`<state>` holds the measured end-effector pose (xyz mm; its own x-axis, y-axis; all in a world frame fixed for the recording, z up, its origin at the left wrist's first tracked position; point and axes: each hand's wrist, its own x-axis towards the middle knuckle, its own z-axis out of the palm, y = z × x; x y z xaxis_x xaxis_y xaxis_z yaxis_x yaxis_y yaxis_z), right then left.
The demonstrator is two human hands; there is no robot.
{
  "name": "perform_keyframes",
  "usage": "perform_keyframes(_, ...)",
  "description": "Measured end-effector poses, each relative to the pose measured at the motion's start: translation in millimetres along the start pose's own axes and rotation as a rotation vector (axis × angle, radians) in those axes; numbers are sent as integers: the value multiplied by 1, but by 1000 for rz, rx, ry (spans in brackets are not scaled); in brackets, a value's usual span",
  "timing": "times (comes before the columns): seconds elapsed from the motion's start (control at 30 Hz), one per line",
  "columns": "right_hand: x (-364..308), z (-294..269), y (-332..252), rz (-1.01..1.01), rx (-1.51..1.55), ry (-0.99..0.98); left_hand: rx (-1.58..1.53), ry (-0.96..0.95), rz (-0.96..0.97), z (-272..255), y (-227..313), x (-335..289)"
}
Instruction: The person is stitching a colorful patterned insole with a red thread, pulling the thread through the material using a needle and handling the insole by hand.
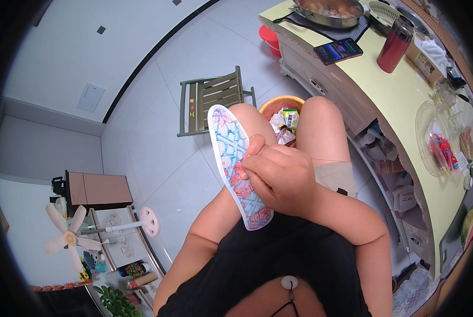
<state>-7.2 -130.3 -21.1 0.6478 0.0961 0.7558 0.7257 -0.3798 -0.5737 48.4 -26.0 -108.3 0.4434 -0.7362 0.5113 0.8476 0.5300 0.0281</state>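
An embroidered insole (228, 145), white-edged with a blue, pink and red pattern, is held upright above my lap. My left hand (255, 143) supports it from behind; most of that hand is hidden by the insole, and fingers show past its right edge. In front, my right hand (284, 177) is closed in a pinch, fingertips against the red part of the pattern. Whatever lies between those fingertips is too small to make out.
A yellow bin (268, 107) with wrappers stands beyond my knees, near a folding stool (212, 100). To the right, a yellow-topped cabinet (405, 100) carries a pan (334, 20), a phone (338, 51) and a red flask (395, 47). A fan (70, 238) stands left.
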Motion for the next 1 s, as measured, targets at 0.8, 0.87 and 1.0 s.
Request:
perform_keyframes(0.8,-28,-28,35,764,789,-8,820,861,232,78,-5,5)
perform_keyframes(0.87,-23,-23,32,781,803,35,890,881,263,84,-7,7)
perform_keyframes(1.0,-15,-37,35,299,-45,154,1084,962,342,93,-10,9)
